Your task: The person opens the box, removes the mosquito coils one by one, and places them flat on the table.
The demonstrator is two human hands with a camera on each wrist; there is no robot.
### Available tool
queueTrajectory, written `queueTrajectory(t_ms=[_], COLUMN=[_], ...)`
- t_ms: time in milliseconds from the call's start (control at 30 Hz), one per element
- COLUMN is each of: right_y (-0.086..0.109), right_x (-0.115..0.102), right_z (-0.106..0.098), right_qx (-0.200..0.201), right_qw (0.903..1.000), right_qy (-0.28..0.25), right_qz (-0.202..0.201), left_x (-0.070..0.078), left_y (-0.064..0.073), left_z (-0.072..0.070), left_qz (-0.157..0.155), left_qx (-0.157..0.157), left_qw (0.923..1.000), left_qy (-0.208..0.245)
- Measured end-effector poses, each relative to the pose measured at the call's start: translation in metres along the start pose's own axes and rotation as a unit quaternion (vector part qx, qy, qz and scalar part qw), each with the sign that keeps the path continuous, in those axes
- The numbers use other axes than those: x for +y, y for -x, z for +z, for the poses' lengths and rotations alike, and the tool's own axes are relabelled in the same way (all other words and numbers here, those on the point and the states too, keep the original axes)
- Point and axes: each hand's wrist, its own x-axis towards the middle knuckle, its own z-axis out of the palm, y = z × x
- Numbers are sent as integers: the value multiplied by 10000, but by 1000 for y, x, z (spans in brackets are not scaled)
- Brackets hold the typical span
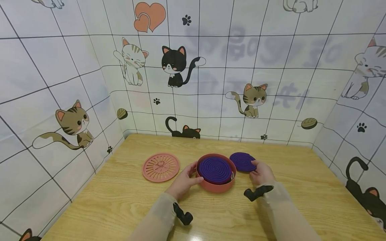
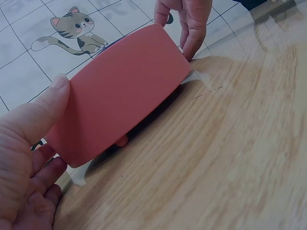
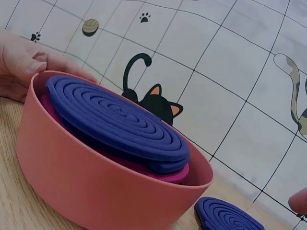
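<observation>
A round coral-red container (image 1: 217,188) stands on the table with a purple spiral mosquito coil (image 1: 215,170) on top of its contents. Under that coil a magenta layer (image 3: 169,176) shows; what lies deeper is hidden. My left hand (image 1: 184,182) grips the container's left side, thumb on the front wall (image 2: 120,91) and fingers round toward the base. A second purple mosquito coil (image 1: 242,161) lies behind and right of the container. My right hand (image 1: 263,172) pinches its right edge; in the right wrist view only a fingertip (image 3: 299,202) shows.
A pink slotted lid (image 1: 161,167) with a small centre knob lies flat on the wooden table (image 1: 120,207), left of the container. A cat-patterned wall covering (image 1: 211,110) rises behind the table and on both sides. Dark wrist mounts (image 1: 183,215) stick out from both sleeves.
</observation>
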Motion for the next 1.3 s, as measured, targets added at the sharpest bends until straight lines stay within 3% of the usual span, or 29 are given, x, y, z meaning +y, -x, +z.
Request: queueTrajectory(t_ms=[267,467,633,833,1033,1300], right_y=[12,19,23,32,38,36], right_x=[-6,-8,-8,-2,6,21], right_z=[-2,-5,-2,13,29,49], right_qx=[-829,-660,-579,-769,-1041,-1222], right_qw=[9956,9965,9954,9706,9447,9186], right_qy=[47,-120,766,2158,2869,3402], right_qz=[433,494,25,-741,-1204,-1599], left_x=[7,3,3,3,2,4], left_y=[2,1,1,1,2,3], left_z=[1,1,2,1,1,1], left_qz=[-44,-85,-134,-72,-60,-125], left_qx=[-35,78,93,67,9,33], left_qw=[10000,9999,9998,9999,10000,9999], left_qy=[36,-118,-115,-76,-31,15])
